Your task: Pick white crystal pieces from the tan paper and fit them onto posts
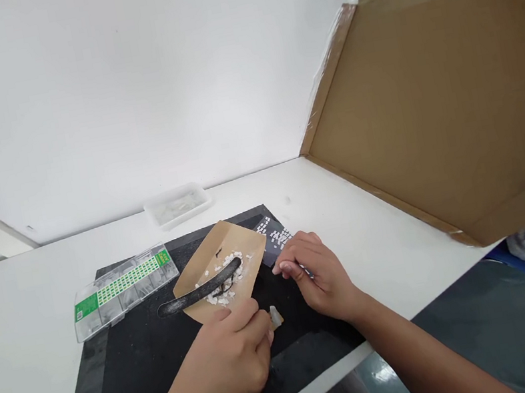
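Observation:
My left hand (236, 350) is closed at the near edge of a brown paper sheet (222, 234), its fingers pinched together; what they hold is hidden. Small white pieces (221, 292) lie scattered on the paper, with a dark curved strip (198, 294) across them. A small pale scrap (276, 317) shows just right of my left fingertips. My right hand (317, 275) is curled, thumb against fingers, around a thin bluish item that is mostly hidden. Behind it lies a dark card with small white rectangles (274, 234).
A black mat (137, 381) lies under these things on the white table (7, 363). At the left is a clear compartment case with a green label (124, 290). A white tray (177, 206) stands by the wall, and a cardboard panel (427, 93) rises at the right.

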Tool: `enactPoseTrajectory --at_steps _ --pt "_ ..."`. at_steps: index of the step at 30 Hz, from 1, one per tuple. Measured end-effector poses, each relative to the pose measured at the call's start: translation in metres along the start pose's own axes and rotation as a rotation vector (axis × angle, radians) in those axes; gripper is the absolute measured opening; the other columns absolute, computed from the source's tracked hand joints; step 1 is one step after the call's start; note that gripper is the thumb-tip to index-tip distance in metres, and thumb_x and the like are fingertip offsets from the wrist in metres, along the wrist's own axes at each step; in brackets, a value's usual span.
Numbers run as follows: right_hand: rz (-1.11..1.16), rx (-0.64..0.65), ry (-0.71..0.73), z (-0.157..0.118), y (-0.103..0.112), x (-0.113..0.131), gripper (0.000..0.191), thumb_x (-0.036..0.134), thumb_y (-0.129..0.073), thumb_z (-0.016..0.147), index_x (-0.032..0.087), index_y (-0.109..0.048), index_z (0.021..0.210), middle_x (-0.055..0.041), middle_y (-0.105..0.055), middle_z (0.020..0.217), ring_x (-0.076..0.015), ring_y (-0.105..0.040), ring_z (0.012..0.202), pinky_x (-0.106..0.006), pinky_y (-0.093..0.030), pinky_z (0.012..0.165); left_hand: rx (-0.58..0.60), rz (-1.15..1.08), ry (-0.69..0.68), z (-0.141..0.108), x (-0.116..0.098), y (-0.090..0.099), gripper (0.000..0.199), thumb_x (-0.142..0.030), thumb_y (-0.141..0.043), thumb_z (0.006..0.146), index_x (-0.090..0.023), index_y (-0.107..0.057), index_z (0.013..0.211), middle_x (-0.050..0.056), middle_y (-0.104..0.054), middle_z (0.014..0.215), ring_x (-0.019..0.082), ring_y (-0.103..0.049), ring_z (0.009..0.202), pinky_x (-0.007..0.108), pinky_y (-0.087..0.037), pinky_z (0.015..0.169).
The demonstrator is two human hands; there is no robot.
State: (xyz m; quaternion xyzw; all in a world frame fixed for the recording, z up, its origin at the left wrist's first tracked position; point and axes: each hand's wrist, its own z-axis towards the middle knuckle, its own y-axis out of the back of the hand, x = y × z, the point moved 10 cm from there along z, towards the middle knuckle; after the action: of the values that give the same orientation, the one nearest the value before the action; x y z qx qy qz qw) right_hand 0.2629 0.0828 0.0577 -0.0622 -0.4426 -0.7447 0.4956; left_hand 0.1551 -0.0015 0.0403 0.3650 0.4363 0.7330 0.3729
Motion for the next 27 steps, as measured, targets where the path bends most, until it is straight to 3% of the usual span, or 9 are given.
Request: enactPoseTrajectory --at_steps 6,10,13,17,22,27 --pt "0.079 -0.022 -0.087 0.001 0.0 -0.017 0.034 0.014 -0.038 0.103 0.027 -0.064 0.12 -0.0027 -0.069 0.088 -0.0197 -0.06 0.088 -0.038 -0.049 0.084 -0.033 0.034 0.015 -0.004 0.002 0.0 0.005 -0.013 -0.062 0.091 -0.011 -0.066 0.092 0.008 -0.06 0.084 0.023 -0.057 0.083 0.037 -0.052 0.069" --pt "0.071 -0.087 -0.165 -0.002 0.003 -0.032 0.055 0.008 -0.037 0.095 0.027 -0.043 0.146 -0.007 -0.067 0.12 -0.0203 -0.061 0.098 -0.042 -0.051 0.09 -0.043 0.025 0.048 -0.007 0.006 -0.003 0.005 -0.012 -0.061 0.091 -0.013 -0.065 0.093 0.008 -0.062 0.087 0.022 -0.059 0.082 0.036 -0.051 0.066" --pt "0.025 -0.195 -0.255 -0.006 0.013 -0.047 0.068 0.008 -0.043 0.088 0.025 -0.032 0.153 -0.0117 -0.06 0.135 -0.0228 -0.061 0.107 -0.043 -0.051 0.086 -0.079 -0.002 0.082 -0.007 0.009 0.0 0.006 -0.011 -0.059 0.092 -0.015 -0.064 0.091 0.006 -0.064 0.086 0.02 -0.06 0.078 0.034 -0.051 0.063" --pt "-0.054 -0.33 -0.395 -0.013 0.03 -0.068 0.063 0.019 -0.052 0.088 0.022 -0.039 0.149 -0.0138 -0.063 0.132 -0.0261 -0.063 0.108 -0.044 -0.051 0.083 -0.185 -0.042 0.103 -0.005 0.013 0.013 0.01 -0.013 -0.057 0.095 -0.015 -0.065 0.089 0.004 -0.066 0.079 0.018 -0.063 0.074 0.03 -0.053 0.063" --pt "-0.078 -0.466 -0.555 -0.025 0.049 -0.091 0.051 0.031 -0.057 0.089 0.02 -0.051 0.138 -0.0126 -0.068 0.124 -0.0265 -0.064 0.108 -0.041 -0.05 0.081 -0.174 -0.099 0.119 -0.007 0.018 0.013 0.007 -0.019 -0.063 0.093 -0.016 -0.065 0.088 0.005 -0.069 0.085 0.019 -0.065 0.078 0.032 -0.055 0.064" --pt "-0.067 -0.435 -0.638 -0.025 0.054 -0.1 0.037 0.052 -0.062 0.089 0.02 -0.071 0.105 -0.009 -0.076 0.097 -0.0246 -0.068 0.089 -0.035 -0.049 0.072 -0.197 -0.206 0.141 -0.009 0.026 0.02 0.02 -0.037 -0.07 0.09 -0.017 -0.065 0.087 0.006 -0.071 0.095 0.02 -0.065 0.084 0.033 -0.056 0.068"
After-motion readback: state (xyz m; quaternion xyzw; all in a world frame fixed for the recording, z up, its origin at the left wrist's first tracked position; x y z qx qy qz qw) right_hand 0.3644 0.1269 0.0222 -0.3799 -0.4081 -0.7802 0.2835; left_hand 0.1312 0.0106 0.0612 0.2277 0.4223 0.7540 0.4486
